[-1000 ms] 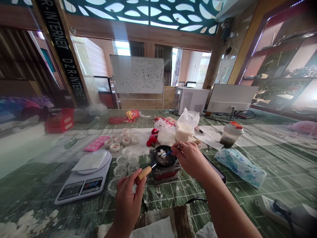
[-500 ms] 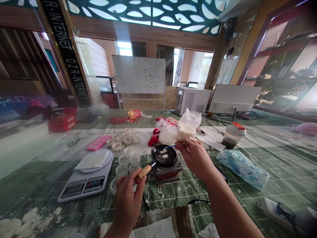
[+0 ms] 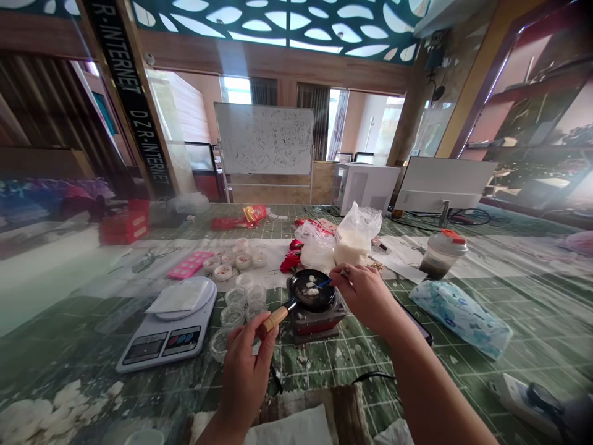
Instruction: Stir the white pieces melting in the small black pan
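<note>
My left hand (image 3: 252, 352) is closed round the wooden handle (image 3: 275, 319) of a small black frying pan (image 3: 319, 301). The pan rests on a small dark red hot plate (image 3: 316, 325). In it lie several white lumps (image 3: 312, 288) in what looks like clear liquid. With closed fingers, my right hand (image 3: 359, 287) holds a thin blue stirring stick (image 3: 324, 283), whose tip is down in the pan beside the lumps. The exact kind of stick cannot be made out. To the pan's left stand several clear glass cups (image 3: 235, 315).
A kitchen scale (image 3: 172, 337) with white sheets on it stands at left. Behind the pan are bags of white material (image 3: 354, 244) and red roses (image 3: 291, 257). Filled cups (image 3: 223, 272) and a pink mould (image 3: 191, 265) sit back left. At right are a tissue pack (image 3: 461, 316) and a shaker bottle (image 3: 443, 254).
The stick's tip has moved lower and nearer the middle of the pan, and the white lumps have shifted. My left hand still holds the handle. The whole view has slid slightly.
</note>
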Action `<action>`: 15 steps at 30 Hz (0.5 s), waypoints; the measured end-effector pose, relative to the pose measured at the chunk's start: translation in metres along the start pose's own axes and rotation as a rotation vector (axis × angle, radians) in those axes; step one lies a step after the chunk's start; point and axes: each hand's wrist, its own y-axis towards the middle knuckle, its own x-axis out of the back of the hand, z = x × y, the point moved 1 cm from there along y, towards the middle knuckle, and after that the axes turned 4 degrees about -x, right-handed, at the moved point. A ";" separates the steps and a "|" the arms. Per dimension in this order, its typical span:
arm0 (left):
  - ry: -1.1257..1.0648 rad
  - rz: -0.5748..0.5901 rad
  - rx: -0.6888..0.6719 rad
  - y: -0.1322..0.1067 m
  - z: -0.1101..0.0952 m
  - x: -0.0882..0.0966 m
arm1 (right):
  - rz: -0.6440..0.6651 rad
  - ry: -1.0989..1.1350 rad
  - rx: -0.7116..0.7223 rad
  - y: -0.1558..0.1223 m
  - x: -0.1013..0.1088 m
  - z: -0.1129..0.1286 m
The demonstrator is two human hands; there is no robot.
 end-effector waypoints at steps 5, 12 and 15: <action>-0.072 0.011 0.146 -0.002 0.004 -0.001 | 0.035 0.074 0.051 -0.004 0.005 0.001; -0.206 0.053 0.283 -0.001 0.006 -0.004 | -0.003 0.031 0.014 -0.006 0.007 0.001; -0.218 0.071 0.283 0.000 0.003 -0.003 | 0.019 0.040 0.018 -0.003 0.004 0.001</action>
